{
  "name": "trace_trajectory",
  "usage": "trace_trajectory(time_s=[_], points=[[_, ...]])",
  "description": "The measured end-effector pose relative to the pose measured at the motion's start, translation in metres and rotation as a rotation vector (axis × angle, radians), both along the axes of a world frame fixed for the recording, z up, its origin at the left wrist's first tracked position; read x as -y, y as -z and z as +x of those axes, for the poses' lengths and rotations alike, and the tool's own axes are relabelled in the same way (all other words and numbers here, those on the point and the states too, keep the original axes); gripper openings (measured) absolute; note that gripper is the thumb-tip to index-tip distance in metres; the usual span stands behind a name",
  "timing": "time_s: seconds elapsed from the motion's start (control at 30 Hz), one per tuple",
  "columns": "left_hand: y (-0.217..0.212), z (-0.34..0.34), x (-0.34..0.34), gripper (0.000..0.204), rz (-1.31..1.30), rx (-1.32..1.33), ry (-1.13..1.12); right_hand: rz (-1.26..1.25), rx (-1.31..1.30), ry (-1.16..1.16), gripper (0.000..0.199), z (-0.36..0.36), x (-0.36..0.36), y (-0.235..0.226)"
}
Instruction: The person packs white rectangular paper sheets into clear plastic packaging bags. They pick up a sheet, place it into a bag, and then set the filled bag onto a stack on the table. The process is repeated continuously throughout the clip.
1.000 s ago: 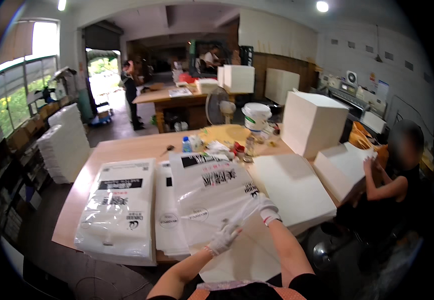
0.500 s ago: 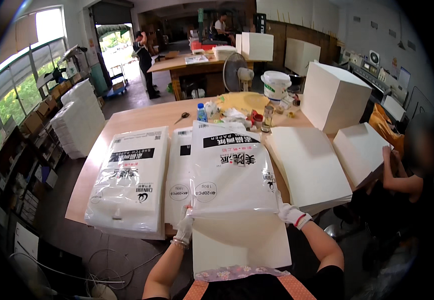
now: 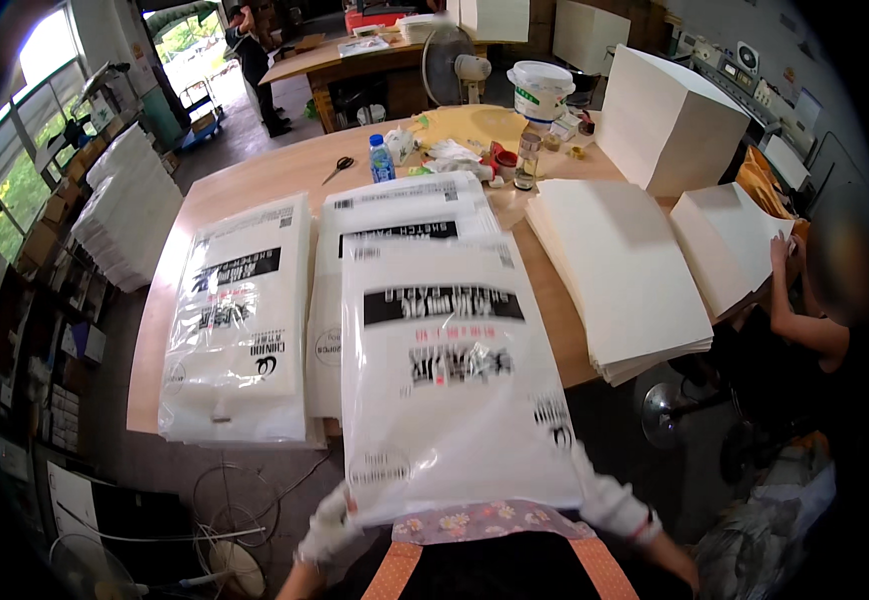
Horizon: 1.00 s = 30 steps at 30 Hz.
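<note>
A: What's in the grip?

B: Both gloved hands hold a white plastic package (image 3: 450, 375) with black print bands, at lower centre of the frame. The left hand (image 3: 330, 525) clasps its lower left corner, the right hand (image 3: 610, 500) its lower right corner.

A: And where does it lie?

B: Its far end rests over a second printed package (image 3: 405, 215) on the counter (image 3: 245, 185). A third printed package (image 3: 240, 325) lies just left. Right of centre sits a stack of plain white sheets (image 3: 620, 270); a tall white block (image 3: 670, 120) stands upper right.
</note>
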<state>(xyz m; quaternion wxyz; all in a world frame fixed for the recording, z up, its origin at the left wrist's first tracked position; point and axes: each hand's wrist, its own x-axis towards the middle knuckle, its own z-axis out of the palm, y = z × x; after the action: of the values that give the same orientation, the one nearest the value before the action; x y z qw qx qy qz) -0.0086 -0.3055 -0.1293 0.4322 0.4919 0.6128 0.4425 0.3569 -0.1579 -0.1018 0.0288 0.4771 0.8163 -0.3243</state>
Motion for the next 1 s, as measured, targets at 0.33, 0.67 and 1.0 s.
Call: trace_trajectory(time_s=[0.33,0.67,1.0], points=[[0.147,-0.009,-0.047,0.007,0.270,-0.105,-0.616,0.422,-0.099,0.209,0.040,0.004,-0.031,0.073],[-0.047,-0.020,-0.123,0.008,0.895,-0.219,-0.138,-0.555,-1.249,0.483,0.038,-0.054,-0.097,0.197],[-0.064,-0.217,-0.070,0.014,1.104,0.608,-1.318,-0.606,-1.007,-0.242,0.036,-0.359,-0.062,0.147]])
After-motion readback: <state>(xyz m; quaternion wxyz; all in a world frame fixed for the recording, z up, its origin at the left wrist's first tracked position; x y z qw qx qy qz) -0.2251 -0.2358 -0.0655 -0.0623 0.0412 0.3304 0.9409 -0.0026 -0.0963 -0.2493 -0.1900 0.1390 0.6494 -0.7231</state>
